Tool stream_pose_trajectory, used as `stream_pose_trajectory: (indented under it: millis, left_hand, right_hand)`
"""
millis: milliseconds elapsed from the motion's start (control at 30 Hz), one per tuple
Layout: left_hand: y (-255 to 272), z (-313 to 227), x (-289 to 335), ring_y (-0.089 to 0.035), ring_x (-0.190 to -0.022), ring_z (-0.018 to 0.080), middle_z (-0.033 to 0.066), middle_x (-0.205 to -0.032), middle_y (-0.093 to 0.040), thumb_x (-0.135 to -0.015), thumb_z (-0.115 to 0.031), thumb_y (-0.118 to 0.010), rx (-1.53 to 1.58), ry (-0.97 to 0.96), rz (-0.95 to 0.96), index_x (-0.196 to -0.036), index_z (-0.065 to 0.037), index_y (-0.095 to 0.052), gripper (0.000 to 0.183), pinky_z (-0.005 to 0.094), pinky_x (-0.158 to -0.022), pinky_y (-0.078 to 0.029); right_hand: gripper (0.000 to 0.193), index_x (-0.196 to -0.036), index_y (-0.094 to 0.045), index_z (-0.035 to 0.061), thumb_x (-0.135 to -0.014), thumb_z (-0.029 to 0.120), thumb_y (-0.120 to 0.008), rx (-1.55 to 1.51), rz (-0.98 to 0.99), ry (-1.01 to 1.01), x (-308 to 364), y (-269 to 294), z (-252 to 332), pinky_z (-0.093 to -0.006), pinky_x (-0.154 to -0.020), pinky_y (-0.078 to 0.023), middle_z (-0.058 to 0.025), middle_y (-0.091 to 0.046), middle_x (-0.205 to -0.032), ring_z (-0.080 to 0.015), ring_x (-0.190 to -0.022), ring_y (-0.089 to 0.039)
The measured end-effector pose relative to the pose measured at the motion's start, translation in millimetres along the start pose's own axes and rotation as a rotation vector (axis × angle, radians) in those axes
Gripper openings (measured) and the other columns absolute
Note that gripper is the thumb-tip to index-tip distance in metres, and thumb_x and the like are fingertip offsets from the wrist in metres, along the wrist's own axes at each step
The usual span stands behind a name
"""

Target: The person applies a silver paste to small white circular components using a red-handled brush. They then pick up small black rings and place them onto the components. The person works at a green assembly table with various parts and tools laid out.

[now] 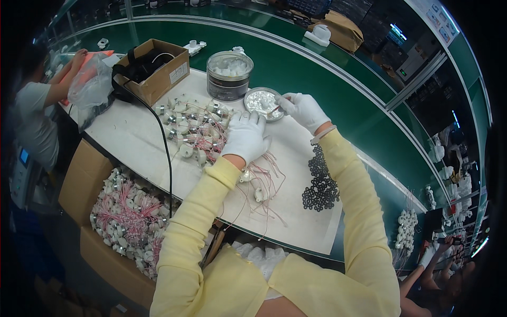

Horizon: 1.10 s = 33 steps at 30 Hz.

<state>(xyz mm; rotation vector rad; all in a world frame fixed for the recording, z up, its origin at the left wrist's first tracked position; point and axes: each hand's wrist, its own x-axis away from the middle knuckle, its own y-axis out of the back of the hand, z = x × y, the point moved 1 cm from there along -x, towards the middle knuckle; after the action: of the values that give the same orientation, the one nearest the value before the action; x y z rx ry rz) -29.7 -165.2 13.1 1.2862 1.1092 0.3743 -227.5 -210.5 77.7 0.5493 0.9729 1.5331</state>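
Observation:
My right hand [305, 110], in a white glove, pinches a thin reddish stick, perhaps a small brush [273, 111]. Its tip reaches into a shallow round metal dish [249, 110] smeared with whitish paste [260, 100]. Also gloved in white, my left hand [245, 136] lies with fingers stretched out at the right edge of a pile of small white-and-silver motors [185, 127] with pink wires. What lies beneath its palm is hidden. A few loose motors [259, 194] with trailing wires lie nearer to me. Black rings [319, 182] are heaped below my right forearm.
Behind the pile stand a tin [228, 92] of whitish paste and a cardboard box [177, 74] holding black items. A black cable [168, 158] crosses the table [127, 132]. An open carton [87, 174] of motors sits at lower left. A co-worker [39, 105] handles plastic bags at left.

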Motion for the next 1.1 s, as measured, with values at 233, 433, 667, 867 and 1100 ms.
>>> stream_pose_trajectory:
  millis: [233, 433, 667, 867, 1100]
  left_hand:
    - [1, 0, 0, -0.060, -0.113, 0.0315, 0.0150, -0.117, -0.064, -0.085, -0.044, -0.065, -0.007, -0.009, -0.010, -0.121, -0.004, -0.063, 0.054, 0.0487, -0.106, -0.037]
    - [-1, 1, 1, -0.060, -0.113, 0.0315, 0.0149, -0.117, -0.064, -0.086, -0.044, -0.065, -0.011, -0.006, -0.016, -0.122, -0.004, -0.063, 0.054, 0.0486, -0.106, -0.037]
    - [0, 0, 0, -0.059, -0.117, 0.0315, 0.0153, -0.121, -0.064, -0.086, -0.045, -0.064, 0.001, 0.000, 0.011, -0.124, -0.004, -0.062, 0.056, 0.0495, -0.109, -0.036]
    - [5, -1, 0, -0.059, -0.117, 0.0314, 0.0153, -0.122, -0.064, -0.087, -0.045, -0.064, -0.006, 0.011, 0.043, -0.124, -0.004, -0.062, 0.056, 0.0487, -0.110, -0.036]
    - [5, 0, 0, -0.059, -0.117, 0.0312, 0.0152, -0.121, -0.064, -0.087, -0.045, -0.064, 0.002, 0.006, 0.028, -0.123, -0.004, -0.063, 0.055, 0.0482, -0.109, -0.036]
  right_hand:
    - [0.044, -0.104, -0.074, -0.0004, -0.099, 0.040, -0.059, 0.005, 0.002, -0.073, -1, 10, 10, -0.0412, -0.076, -0.054, -0.0207, -0.073, -0.088, -0.0376, -0.083, -0.070]
    - [0.043, -0.105, -0.072, -0.0054, -0.102, 0.036, -0.061, -0.095, -0.079, -0.059, -6, 3, 7, -0.0295, -0.071, -0.054, -0.0123, -0.075, -0.084, -0.0156, -0.074, -0.069]
    - [0.041, -0.103, -0.074, 0.0001, -0.101, 0.037, -0.056, -0.064, -0.043, -0.058, -10, -3, -1, -0.0398, -0.075, -0.054, -0.0217, -0.072, -0.085, -0.0381, -0.078, -0.068]
    - [0.039, -0.105, -0.074, 0.0004, -0.100, 0.035, -0.057, -0.137, -0.038, -0.083, -7, 4, -2, -0.0395, -0.076, -0.054, -0.0211, -0.073, -0.086, -0.0373, -0.079, -0.069]
    - [0.032, -0.107, -0.075, 0.0049, -0.096, 0.031, -0.058, 0.149, 0.005, 0.077, 6, 13, 7, -0.0405, -0.077, -0.056, -0.0197, -0.074, -0.089, -0.0363, -0.083, -0.071]
